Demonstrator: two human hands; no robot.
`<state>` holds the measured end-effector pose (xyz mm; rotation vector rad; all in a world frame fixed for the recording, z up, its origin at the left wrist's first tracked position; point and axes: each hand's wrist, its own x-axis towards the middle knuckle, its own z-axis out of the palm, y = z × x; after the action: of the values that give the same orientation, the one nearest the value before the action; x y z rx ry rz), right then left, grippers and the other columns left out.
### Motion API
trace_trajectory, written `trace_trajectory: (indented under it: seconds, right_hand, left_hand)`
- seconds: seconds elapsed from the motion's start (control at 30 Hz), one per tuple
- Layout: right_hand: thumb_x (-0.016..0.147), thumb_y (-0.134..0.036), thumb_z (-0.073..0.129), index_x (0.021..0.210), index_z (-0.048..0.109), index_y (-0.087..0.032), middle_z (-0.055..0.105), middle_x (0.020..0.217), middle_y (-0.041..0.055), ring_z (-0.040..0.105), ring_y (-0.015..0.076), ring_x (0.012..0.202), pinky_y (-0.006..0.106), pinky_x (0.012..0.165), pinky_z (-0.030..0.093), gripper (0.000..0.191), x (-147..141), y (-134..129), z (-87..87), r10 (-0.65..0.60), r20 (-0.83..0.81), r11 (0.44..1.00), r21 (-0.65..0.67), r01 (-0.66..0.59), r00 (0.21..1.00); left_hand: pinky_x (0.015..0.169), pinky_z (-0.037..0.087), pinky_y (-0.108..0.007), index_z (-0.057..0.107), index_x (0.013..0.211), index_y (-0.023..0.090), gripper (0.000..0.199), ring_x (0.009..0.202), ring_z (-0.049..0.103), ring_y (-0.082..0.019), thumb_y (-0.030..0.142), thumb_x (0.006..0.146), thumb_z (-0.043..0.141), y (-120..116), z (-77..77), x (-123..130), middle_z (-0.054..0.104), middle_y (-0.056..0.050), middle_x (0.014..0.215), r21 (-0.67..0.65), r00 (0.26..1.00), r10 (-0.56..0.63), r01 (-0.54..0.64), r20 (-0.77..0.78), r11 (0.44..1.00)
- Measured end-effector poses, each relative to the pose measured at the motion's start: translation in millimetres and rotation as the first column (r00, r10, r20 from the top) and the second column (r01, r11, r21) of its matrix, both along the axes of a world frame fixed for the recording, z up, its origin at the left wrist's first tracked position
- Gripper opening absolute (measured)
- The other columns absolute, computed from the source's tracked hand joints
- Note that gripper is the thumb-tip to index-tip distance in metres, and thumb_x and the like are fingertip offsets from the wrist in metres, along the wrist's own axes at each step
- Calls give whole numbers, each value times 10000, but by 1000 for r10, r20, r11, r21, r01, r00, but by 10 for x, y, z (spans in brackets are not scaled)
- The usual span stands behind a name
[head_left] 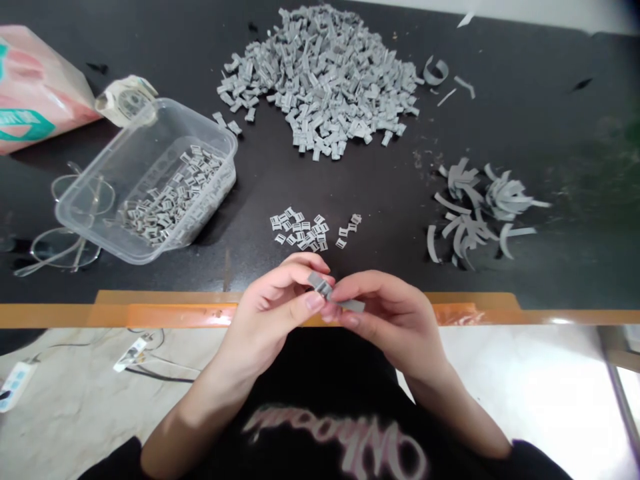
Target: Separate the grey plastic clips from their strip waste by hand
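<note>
Just above the table's front edge, my left hand (280, 300) pinches a small grey buckle-like piece with a strip through or against it; which of the two, I cannot tell. My right hand (385, 310) is closed on the grey strip (353, 305), whose end sticks out between thumb and fingers. Both hands meet at the piece, so fingertips hide part of it. Close beyond them lie several small flat metal buckles (303, 230) in a loose group. To the right rests a bunch of cut grey strips (470, 213), curled and overlapping.
A large heap of grey strap pieces (340, 80) lies at the back. Left stands a clear plastic box (120, 153) with metal buckles inside, partly over eyeglasses (65, 247). Behind it are a tape roll (127, 100) and a pink package (40, 87). Orange tape (175, 315) lines the front edge.
</note>
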<state>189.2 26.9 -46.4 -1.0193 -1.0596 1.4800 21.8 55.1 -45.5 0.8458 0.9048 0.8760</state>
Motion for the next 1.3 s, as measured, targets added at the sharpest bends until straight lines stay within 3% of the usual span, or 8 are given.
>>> trace_trajectory:
  seconds: [0.1, 0.2, 0.43, 0.67, 0.83, 0.93, 1.13, 1.3]
  right_hand:
    - [940, -274, 667, 952, 784, -257, 769, 852, 29, 726, 184, 810, 334, 782, 615, 119, 50, 25, 16, 0, 113, 995, 95, -11, 994]
    - [903, -239, 712, 896, 784, -256, 757, 851, 33, 698, 186, 804, 326, 766, 596, 75, 32, 43, 50, -102, 252, 982, 183, 56, 962]
    - [899, -182, 682, 853, 724, -230, 717, 821, 32, 653, 173, 761, 295, 676, 555, 78, -95, 35, 81, -226, 412, 964, 225, 141, 883]
    - [940, -87, 565, 1025, 756, -268, 757, 996, 35, 708, 168, 868, 293, 762, 590, 277, 18, 94, 23, -130, 417, 934, 356, -30, 899]
    - [912, -129, 663, 931, 765, -223, 757, 941, 46, 716, 158, 824, 264, 746, 597, 140, 66, 123, 20, -172, 482, 876, 474, -91, 859]
    - [895, -137, 696, 884, 745, -207, 760, 876, 24, 714, 149, 820, 254, 770, 591, 86, 25, 97, 46, -183, 453, 919, 394, -12, 872]
    - [844, -189, 768, 894, 736, -238, 757, 848, -24, 706, 111, 718, 205, 655, 577, 77, -34, 42, 88, -179, 340, 984, 40, 176, 923]
    - [845, -162, 754, 892, 763, -261, 747, 903, -25, 689, 115, 798, 210, 676, 556, 110, -6, 44, 66, -189, 363, 982, 56, 181, 913]
  left_hand:
    - [775, 585, -289, 703, 784, 201, 94, 929, 641, -175, 240, 868, 723, 3, 12, -9, 628, -62, 1058, 73, 998, 12, -8, -57, 997]
    - [817, 579, -297, 678, 767, 196, 112, 953, 645, -178, 215, 871, 715, -14, 29, 0, 636, -59, 1055, 149, 991, 46, -27, -126, 988]
    - [889, 556, -295, 671, 793, 200, 103, 983, 632, -167, 182, 893, 677, -72, 74, 31, 640, -50, 1044, 335, 926, 176, -58, -333, 940]
    - [854, 534, -290, 641, 799, 205, 133, 925, 607, -157, 218, 932, 643, -72, 2, 21, 608, -34, 963, 283, 966, 175, -117, -191, 952]
    - [851, 518, -268, 655, 775, 191, 158, 944, 610, -151, 192, 932, 639, -45, 12, 27, 596, -31, 951, 283, 962, 141, -71, -235, 957]
    - [855, 524, -251, 662, 815, 192, 129, 943, 620, -136, 145, 929, 625, -61, 30, 45, 622, -27, 983, 382, 937, 176, -51, -302, 923]
    - [893, 517, -255, 674, 960, 207, 173, 981, 617, -121, 57, 919, 596, -103, 60, 46, 637, -15, 1035, 625, 838, 264, 113, -478, 772]
    - [941, 501, -313, 645, 997, 189, 157, 1028, 598, -154, 65, 906, 617, -110, 78, 54, 635, -36, 1063, 671, 735, 309, 260, -604, 695]
